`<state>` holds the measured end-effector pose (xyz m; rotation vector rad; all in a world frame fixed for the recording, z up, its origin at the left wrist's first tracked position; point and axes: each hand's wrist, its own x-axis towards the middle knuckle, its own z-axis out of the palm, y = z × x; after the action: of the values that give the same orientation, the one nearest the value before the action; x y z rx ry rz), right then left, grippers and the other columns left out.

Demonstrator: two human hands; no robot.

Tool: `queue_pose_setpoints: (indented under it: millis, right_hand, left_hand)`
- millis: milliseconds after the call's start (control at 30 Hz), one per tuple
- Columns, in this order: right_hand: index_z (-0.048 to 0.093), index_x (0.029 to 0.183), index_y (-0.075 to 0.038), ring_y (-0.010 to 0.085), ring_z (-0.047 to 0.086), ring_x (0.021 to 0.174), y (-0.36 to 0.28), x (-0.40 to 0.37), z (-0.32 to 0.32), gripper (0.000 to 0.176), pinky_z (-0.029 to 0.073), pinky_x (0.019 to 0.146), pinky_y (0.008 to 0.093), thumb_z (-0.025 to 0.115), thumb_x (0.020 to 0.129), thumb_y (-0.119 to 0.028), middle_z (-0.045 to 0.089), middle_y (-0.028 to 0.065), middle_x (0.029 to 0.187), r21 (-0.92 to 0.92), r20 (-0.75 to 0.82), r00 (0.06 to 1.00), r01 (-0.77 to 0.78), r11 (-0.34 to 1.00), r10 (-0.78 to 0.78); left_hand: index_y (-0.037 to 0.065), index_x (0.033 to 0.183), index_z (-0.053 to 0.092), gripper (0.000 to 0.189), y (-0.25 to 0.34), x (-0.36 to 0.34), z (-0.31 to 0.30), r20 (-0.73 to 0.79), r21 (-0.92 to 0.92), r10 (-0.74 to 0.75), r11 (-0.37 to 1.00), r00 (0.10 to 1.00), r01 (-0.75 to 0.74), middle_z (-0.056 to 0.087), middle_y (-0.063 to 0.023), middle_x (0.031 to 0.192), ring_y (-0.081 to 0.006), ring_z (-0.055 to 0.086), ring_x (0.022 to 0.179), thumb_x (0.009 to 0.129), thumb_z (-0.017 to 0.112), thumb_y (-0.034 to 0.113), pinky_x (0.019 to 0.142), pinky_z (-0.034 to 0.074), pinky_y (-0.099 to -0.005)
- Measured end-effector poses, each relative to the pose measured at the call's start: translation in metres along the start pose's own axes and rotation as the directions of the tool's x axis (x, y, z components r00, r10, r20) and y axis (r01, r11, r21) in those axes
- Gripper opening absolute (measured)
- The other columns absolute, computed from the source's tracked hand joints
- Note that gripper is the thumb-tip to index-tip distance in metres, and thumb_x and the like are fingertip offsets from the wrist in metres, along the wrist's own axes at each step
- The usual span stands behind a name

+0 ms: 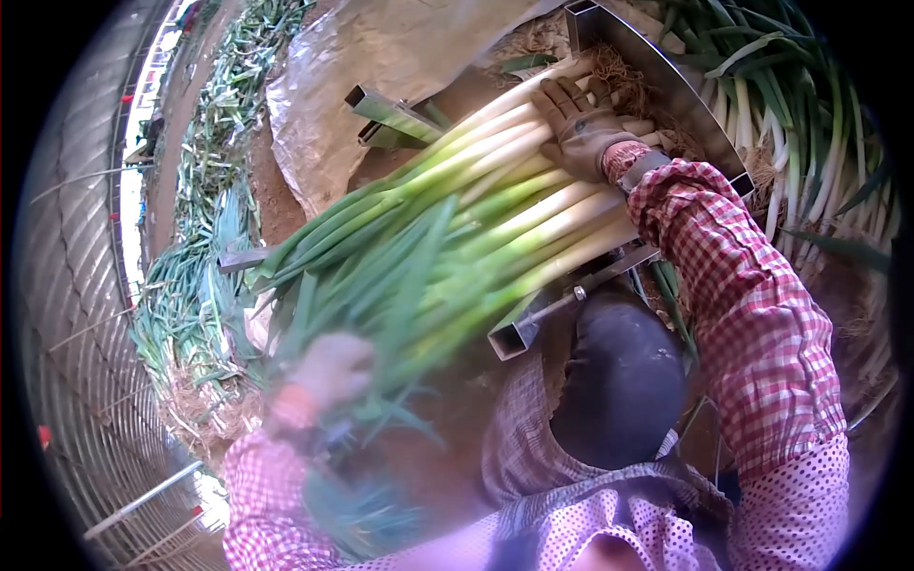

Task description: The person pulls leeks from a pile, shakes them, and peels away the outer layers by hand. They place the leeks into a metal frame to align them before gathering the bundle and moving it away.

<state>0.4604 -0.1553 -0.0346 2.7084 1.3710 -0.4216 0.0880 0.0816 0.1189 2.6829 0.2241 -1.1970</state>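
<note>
A row of long green onions (533, 224) lies across a metal frame, white stems and roots at the upper right, green leaves at the lower left. My right hand (581, 128), in a brown glove, rests palm down on the white stems near the roots, fingers spread. By the lower edge of the leaves is my left hand (333, 369), smeared by motion, so its fingers and anything in them cannot be made out. The root ends are close to an upright metal plate (657, 76) of the frame.
Square metal tubes (514, 338) stick out under the onions, near my knee (624, 381). More green onions (790, 114) are heaped at the upper right. Piles of onions and leaves (214, 228) line the left side, beside a plastic sheet (333, 86) on the ground.
</note>
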Motion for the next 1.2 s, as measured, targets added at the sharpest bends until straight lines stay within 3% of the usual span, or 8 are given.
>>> queue_pose_setpoints:
  millis: [100,233,500,567,667,900,967,1200]
  right_hand:
    - [0.014,0.156,-0.013,0.0259,0.009,0.151,0.002,0.002,0.004,0.075,0.001,0.120,0.0508,0.041,0.097,-0.050,0.013,0.0103,0.163,-0.004,-0.012,1.000,-0.001,1.000,0.001]
    - [0.017,0.156,-0.012,0.0259,0.011,0.151,0.003,0.001,0.005,0.074,0.002,0.119,0.0534,0.042,0.097,-0.050,0.015,0.0115,0.162,0.013,-0.055,0.998,0.005,1.000,-0.004]
    - [0.024,0.153,-0.012,0.0239,0.018,0.149,0.004,-0.001,0.006,0.072,0.008,0.115,0.0615,0.049,0.093,-0.042,0.021,0.0089,0.160,0.103,-0.118,0.993,0.041,0.994,-0.029]
    - [0.024,0.153,-0.012,0.0242,0.018,0.149,0.004,0.006,0.028,0.071,0.006,0.115,0.0632,0.046,0.094,-0.045,0.020,0.0085,0.161,0.084,-0.189,0.982,0.033,0.996,-0.017]
    - [0.021,0.154,-0.012,0.0253,0.015,0.150,0.006,0.001,0.017,0.073,0.005,0.115,0.0631,0.042,0.095,-0.049,0.019,0.0103,0.161,0.033,-0.130,0.991,0.032,0.999,-0.028]
    - [0.020,0.155,-0.009,0.0287,0.011,0.151,0.010,0.004,0.005,0.082,0.006,0.119,0.0558,0.045,0.090,-0.053,0.016,0.0134,0.162,0.164,-0.053,0.996,0.080,0.983,-0.072]
    - [0.035,0.149,-0.006,0.0362,0.024,0.146,0.029,-0.001,-0.020,0.080,0.024,0.118,0.0458,0.054,0.088,-0.054,0.028,0.0189,0.157,0.481,0.030,0.988,0.116,0.869,-0.148]
    - [0.057,0.122,-0.005,0.0336,0.049,0.126,0.006,-0.118,0.029,0.044,0.033,0.110,0.0488,0.056,0.092,-0.037,0.056,0.0169,0.129,0.259,-0.469,0.874,0.274,0.926,-0.128]
  left_hand:
    - [0.015,0.098,0.075,0.034,-0.034,-0.026,-0.004,0.332,0.173,-0.227,0.969,0.915,0.178,0.072,-0.0111,0.091,-0.0309,0.069,0.084,0.075,0.074,0.039,0.077,0.053,-0.0403]
    - [0.016,0.107,0.073,0.039,-0.079,-0.060,-0.043,0.372,0.692,-0.275,0.718,0.887,-0.067,0.072,-0.0126,0.099,-0.0339,0.069,0.090,0.080,0.068,0.044,0.079,0.053,-0.0422]
    - [0.013,0.104,0.073,0.030,-0.059,-0.036,-0.085,-0.046,0.395,-0.825,0.502,0.563,0.769,0.070,-0.0122,0.102,-0.0319,0.068,0.092,0.084,0.065,0.034,0.080,0.052,-0.0440]
    - [0.004,0.091,0.064,0.024,0.011,0.026,-0.089,-0.576,-0.128,-0.365,0.924,0.732,0.360,0.068,-0.0174,0.085,-0.0385,0.065,0.080,0.088,0.064,0.028,0.075,0.051,-0.0481]
    - [0.008,0.114,0.057,0.046,0.052,0.124,-0.074,-0.783,0.202,0.139,0.979,0.606,0.037,0.060,-0.0155,0.114,-0.0344,0.055,0.110,0.078,0.075,0.030,0.096,0.043,-0.0433]
    - [0.009,0.119,0.050,0.058,0.019,0.201,-0.018,-0.857,0.172,0.078,0.975,0.509,0.140,0.053,-0.0142,0.120,-0.0373,0.046,0.118,0.075,0.074,0.038,0.110,0.032,-0.0510]
    - [0.011,0.119,0.050,0.056,0.016,0.204,-0.015,-0.860,0.168,0.062,0.972,0.507,0.165,0.051,-0.0130,0.119,-0.0369,0.045,0.119,0.076,0.073,0.039,0.108,0.034,-0.0502]
    - [0.013,0.106,0.061,0.027,0.021,0.202,-0.024,-0.837,0.133,-0.010,0.966,0.548,0.221,0.059,-0.0109,0.107,-0.0332,0.054,0.105,0.083,0.068,0.025,0.093,0.044,-0.0452]
